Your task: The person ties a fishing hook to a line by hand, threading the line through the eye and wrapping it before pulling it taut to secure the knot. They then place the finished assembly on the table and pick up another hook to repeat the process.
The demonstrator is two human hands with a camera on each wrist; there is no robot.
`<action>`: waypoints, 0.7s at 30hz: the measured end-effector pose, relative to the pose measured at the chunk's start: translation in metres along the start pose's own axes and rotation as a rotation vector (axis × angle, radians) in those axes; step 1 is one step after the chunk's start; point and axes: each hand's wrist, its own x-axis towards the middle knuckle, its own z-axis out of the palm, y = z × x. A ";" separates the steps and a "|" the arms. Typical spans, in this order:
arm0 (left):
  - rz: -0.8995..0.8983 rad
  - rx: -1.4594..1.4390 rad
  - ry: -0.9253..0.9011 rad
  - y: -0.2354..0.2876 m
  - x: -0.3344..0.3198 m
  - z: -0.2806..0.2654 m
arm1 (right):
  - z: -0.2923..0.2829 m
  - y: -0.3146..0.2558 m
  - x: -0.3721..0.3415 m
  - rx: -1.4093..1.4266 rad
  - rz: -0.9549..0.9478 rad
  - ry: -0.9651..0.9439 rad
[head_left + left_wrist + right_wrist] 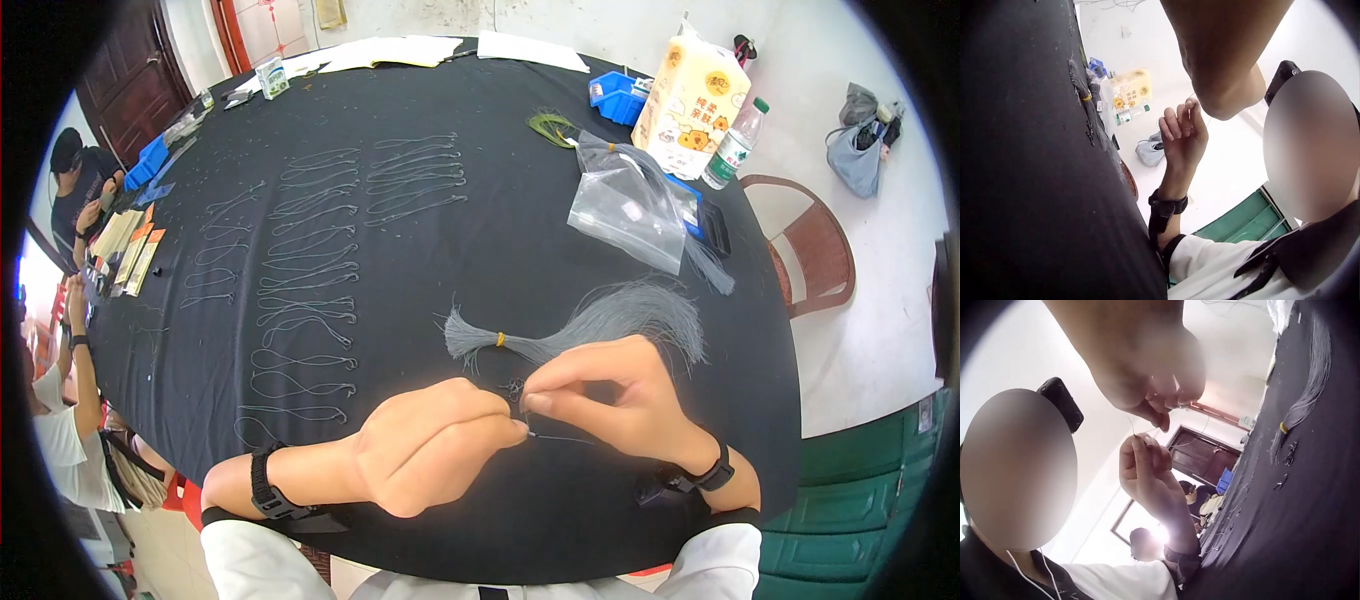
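Observation:
Over the near part of the table, my left hand [430, 440] pinches a thin grey cord [560, 438] between thumb and curled forefinger. A short end of it sticks out to the right. My right hand [620, 395] is close beside, thumb and forefinger pinched together on the strand; the right wrist view shows fine thread [1180, 445] between the two hands. Just behind the fingertips lies a small pile of dark pieces [512, 388]. Beyond my right hand, a bundle of loose grey cords [600, 325] is tied with a yellow band [500, 339].
Rows of looped cords [310, 265] lie on the black tablecloth [420, 290] to the left. Farther right are a clear plastic bag [630, 210], a tissue pack [690, 110], a water bottle [735, 145] and a blue bin [618, 97]. Other people sit along the left edge.

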 end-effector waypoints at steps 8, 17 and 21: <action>-0.126 -0.095 -0.003 0.002 0.004 -0.003 | 0.011 0.016 0.001 0.505 0.217 -0.193; -0.263 -0.193 -0.011 -0.002 0.006 -0.002 | 0.016 0.028 0.004 0.503 0.280 -0.147; -0.503 -0.396 -0.054 0.007 0.003 -0.004 | 0.014 0.044 0.007 0.391 0.344 -0.122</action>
